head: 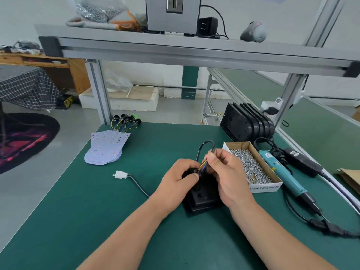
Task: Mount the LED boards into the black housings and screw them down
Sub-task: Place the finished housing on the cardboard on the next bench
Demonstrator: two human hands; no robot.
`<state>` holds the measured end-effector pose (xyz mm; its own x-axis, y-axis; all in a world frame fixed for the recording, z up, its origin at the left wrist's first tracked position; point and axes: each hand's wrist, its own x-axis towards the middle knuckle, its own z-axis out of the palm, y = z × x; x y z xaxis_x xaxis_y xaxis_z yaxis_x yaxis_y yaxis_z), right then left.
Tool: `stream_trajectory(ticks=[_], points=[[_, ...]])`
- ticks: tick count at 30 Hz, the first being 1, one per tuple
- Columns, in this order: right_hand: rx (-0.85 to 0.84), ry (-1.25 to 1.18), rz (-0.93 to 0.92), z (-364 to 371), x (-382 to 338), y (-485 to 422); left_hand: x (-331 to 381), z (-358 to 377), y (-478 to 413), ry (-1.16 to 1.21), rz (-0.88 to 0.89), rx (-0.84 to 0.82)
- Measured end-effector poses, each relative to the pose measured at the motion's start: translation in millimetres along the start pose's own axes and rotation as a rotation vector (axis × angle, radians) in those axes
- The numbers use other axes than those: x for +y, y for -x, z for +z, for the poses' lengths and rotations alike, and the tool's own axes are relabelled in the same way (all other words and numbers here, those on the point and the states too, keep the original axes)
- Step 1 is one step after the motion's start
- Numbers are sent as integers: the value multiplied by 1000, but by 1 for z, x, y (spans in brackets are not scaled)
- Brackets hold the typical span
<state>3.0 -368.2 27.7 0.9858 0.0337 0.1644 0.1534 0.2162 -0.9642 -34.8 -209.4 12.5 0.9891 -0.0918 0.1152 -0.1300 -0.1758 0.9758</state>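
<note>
A black housing (203,201) lies on the green mat in front of me. My left hand (178,179) grips its far end, thumb near the coloured wires (202,165). My right hand (228,172) pinches those wires and a looped black cable (202,146) above the housing. A fanned stack of white LED boards (106,148) with wire tails lies at the far left. More black housings (245,123) stand in a row at the back right.
A cardboard box of screws (253,166) sits right of my hands, with a teal electric screwdriver (282,172) and its cable beyond it. A white connector (120,174) on a black lead lies to the left. An aluminium shelf frame (175,53) spans overhead.
</note>
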Motion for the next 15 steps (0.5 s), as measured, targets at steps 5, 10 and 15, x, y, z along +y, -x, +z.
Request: stream_trajectory(ticks=[5,10,15], points=[[-3,-42,36,-7,0,-6,-1,-2,1,50,26,-24],[-61,-25,-2,-6,-2,-3,-5,3,-3,17,60,27],[-21,11,-12,0,-1,-2,-8,2,-7,-99,123,52]])
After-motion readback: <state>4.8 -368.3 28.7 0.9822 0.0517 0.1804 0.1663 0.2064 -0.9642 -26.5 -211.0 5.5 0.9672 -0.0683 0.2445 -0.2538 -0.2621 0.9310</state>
